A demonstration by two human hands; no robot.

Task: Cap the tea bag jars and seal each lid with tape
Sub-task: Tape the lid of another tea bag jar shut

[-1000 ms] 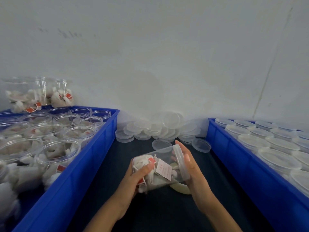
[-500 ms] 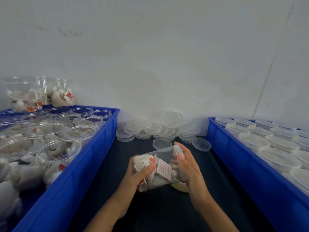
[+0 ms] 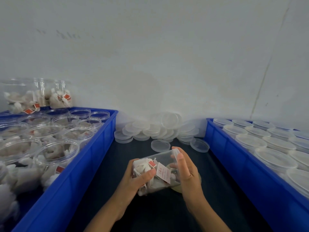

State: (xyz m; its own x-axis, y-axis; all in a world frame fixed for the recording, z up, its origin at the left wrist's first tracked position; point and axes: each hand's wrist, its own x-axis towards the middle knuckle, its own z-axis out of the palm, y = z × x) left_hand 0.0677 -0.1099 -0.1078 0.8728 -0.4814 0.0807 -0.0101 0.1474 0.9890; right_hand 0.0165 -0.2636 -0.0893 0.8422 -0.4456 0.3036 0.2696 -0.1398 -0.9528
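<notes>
A clear plastic jar (image 3: 158, 171) full of white tea bags with red tags lies tilted on its side between my hands, above the dark table. My left hand (image 3: 135, 180) grips its base end, thumb across the wall. My right hand (image 3: 185, 169) wraps over the lid end, fingers curled round the translucent lid (image 3: 175, 153). A pale roll of tape (image 3: 178, 188) lies on the table under the jar, mostly hidden by my right hand.
A blue bin (image 3: 90, 158) on the left holds several open jars of tea bags. Another blue bin (image 3: 234, 164) on the right holds several capped jars. Loose clear lids (image 3: 157, 129) pile against the wall, two more (image 3: 160, 145) lying nearer.
My right hand has slid further over the lid end and its fingers have closed round the lid. The jar has tipped slightly, and my left hand keeps its hold.
</notes>
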